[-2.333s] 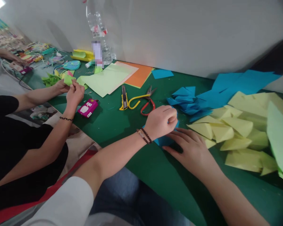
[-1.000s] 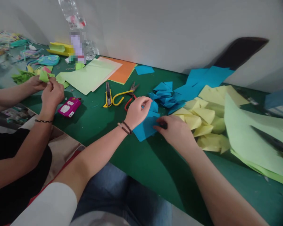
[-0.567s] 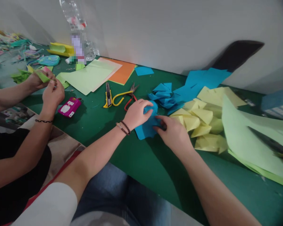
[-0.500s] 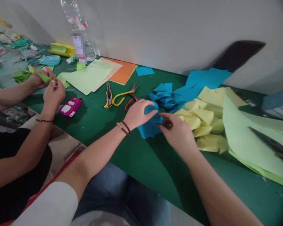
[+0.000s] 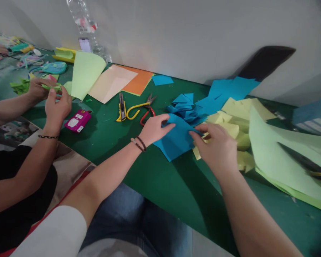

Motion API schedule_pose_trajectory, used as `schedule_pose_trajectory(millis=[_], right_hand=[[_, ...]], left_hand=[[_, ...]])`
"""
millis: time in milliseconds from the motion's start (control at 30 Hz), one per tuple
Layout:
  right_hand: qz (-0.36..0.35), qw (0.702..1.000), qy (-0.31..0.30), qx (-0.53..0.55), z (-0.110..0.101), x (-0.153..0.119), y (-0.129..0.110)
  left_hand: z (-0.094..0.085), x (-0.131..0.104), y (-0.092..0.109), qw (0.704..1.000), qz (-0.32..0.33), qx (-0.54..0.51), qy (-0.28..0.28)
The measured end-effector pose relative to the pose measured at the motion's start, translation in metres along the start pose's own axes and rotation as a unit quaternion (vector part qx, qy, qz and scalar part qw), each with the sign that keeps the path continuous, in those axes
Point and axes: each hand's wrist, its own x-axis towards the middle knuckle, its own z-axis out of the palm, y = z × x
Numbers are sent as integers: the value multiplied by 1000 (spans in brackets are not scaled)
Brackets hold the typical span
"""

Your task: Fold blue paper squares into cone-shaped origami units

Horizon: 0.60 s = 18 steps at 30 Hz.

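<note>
A sheet of blue paper (image 5: 176, 141) is stretched between my two hands, just above the green table. My left hand (image 5: 155, 129) grips its upper left part between thumb and fingers. With thumb and fingertips, my right hand (image 5: 216, 144) pinches the right corner, where the edge looks slightly folded. Behind the sheet sits a heap of folded blue paper pieces (image 5: 186, 107). Folded pale yellow paper pieces (image 5: 243, 142) lie behind and beside my right hand, which partly covers them. Scissors (image 5: 141, 110) with yellow and red handles rest beyond my left hand.
A utility knife (image 5: 121, 107) and a purple box (image 5: 78, 121) lie to the left. Orange paper (image 5: 135, 80) is near the wall by a plastic bottle (image 5: 87, 28). Light green sheets (image 5: 273, 157) with a black-bladed tool lie right. A co-worker's hands (image 5: 57, 101) hold green paper.
My right hand has moved right, pulling the blue paper out flatter between my hands. At the left, a pale green sheet has lifted and curled upward near the bottle.
</note>
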Motion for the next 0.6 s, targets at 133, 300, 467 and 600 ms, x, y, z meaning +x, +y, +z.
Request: schedule_pose_trajectory(millis=[133, 300, 467, 600], right_hand=[[91, 990, -36, 101, -9, -6, -7], [130, 962, -76, 228, -16, -21, 3], [-22, 982, -126, 140, -26, -27, 14], [-150, 988, -36, -3, -28, -27, 9]], left_hand=[[3, -2, 5, 998, 59, -2, 37], [4, -3, 8, 993, -7, -118, 15], [1, 1, 5, 983, -86, -164, -20], [-2, 1, 5, 974, -105, -177, -94]])
